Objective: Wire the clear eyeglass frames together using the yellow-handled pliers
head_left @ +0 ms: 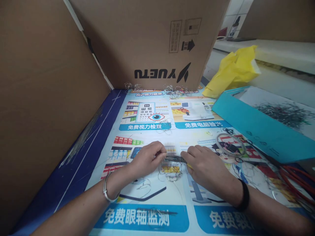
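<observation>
My right hand [202, 164] is closed around pliers; a bit of yellow handle shows under the fingers. The dark jaws of the pliers [175, 158] point left, their tip close to my left hand [150, 157]. That hand is closed in a pinch at the tip, and what lies between its fingers is too small to make out. Thin loops of wire or line [173, 175] lie just below the jaws. Nearer to me, a small bunch of thin dark strands [157, 212] rests on the printed sheet [182, 193].
Cardboard walls [152, 39] stand at the left and back, with tangled strands [174, 91] along the back one. On the right are a blue box [253, 127] holding a heap of thin strands [283, 113], yellow crumpled material [231, 72], a clear ring-shaped roll [230, 144] and red-handled scissors [292, 180].
</observation>
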Motion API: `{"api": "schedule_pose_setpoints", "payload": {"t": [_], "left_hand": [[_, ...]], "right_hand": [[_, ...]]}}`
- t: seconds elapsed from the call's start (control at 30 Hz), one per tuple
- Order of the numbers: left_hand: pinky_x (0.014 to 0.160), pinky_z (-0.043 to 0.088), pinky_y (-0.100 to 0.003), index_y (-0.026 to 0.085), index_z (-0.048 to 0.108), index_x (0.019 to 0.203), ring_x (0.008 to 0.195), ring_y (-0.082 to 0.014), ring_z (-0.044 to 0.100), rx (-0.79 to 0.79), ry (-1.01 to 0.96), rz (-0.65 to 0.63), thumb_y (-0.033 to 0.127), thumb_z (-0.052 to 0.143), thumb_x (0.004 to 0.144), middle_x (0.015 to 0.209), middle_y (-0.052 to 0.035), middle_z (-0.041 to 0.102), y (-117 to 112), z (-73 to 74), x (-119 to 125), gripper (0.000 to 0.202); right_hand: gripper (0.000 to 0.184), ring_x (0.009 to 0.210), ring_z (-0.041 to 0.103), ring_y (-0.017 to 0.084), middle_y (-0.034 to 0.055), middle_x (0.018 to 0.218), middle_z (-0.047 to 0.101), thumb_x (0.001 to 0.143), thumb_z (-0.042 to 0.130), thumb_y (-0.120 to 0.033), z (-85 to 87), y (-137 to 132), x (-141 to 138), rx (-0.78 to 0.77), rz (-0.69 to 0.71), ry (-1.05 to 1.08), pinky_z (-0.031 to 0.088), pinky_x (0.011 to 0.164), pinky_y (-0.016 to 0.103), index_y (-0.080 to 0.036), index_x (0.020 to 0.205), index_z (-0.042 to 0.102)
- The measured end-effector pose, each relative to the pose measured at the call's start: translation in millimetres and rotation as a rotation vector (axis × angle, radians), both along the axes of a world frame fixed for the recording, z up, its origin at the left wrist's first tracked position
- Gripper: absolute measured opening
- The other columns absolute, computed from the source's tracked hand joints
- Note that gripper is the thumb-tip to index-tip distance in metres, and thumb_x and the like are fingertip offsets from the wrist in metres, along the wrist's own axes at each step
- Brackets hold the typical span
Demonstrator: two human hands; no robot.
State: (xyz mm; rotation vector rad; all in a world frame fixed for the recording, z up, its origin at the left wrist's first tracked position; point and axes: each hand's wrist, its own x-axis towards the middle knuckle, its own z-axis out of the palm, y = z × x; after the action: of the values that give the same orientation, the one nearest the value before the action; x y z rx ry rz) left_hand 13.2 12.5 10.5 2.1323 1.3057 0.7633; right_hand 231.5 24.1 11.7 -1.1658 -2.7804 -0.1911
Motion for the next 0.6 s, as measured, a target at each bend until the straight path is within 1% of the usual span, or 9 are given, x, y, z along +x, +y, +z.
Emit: {"api": "schedule_pose_setpoints", "payload": {"t": [0.17, 0.37, 0.6], "left_hand": [[0.063, 0.038, -0.023, 0.018, 0.05, 0.075, 0.067, -0.0118, 0.05, 0.003, 0.005, -0.005, 0.014, 0.048, 0.083, 0.071, 0.0013, 0.054, -0.1, 1.4, 0.3, 0.01], [0.062, 0.038, -0.023, 0.018, 0.047, 0.073, 0.066, -0.0114, 0.049, 0.028, 0.003, 0.02, 0.014, 0.048, 0.083, 0.07, 0.0018, 0.053, -0.9, -0.9, 1.6, 0.011], [0.06, 0.037, -0.023, 0.018, 0.047, 0.072, 0.065, -0.0117, 0.049, 0.024, 0.015, 0.036, 0.014, 0.048, 0.083, 0.07, 0.0014, 0.052, -1.6, -0.7, 3.7, 0.012]], "right_hand": [[0.017, 0.074, 0.05, 0.02, 0.0052, 0.079, 0.06, 0.073, 0.056, -0.01, -0.9, -1.0, 0.6, -0.031, -0.012, -0.007, 0.027, 0.065, 0.031, -0.019, 0.086, 0.063], [0.018, 0.073, 0.049, 0.02, 0.0053, 0.078, 0.059, 0.073, 0.055, -0.01, -2.9, -5.4, -0.9, -0.004, -0.013, 0.007, 0.027, 0.064, 0.031, -0.019, 0.086, 0.062], [0.017, 0.071, 0.049, 0.02, 0.0054, 0.077, 0.059, 0.072, 0.055, -0.01, -2.4, -6.4, -5.1, -0.013, -0.023, 0.001, 0.026, 0.063, 0.031, -0.019, 0.084, 0.062]]}}
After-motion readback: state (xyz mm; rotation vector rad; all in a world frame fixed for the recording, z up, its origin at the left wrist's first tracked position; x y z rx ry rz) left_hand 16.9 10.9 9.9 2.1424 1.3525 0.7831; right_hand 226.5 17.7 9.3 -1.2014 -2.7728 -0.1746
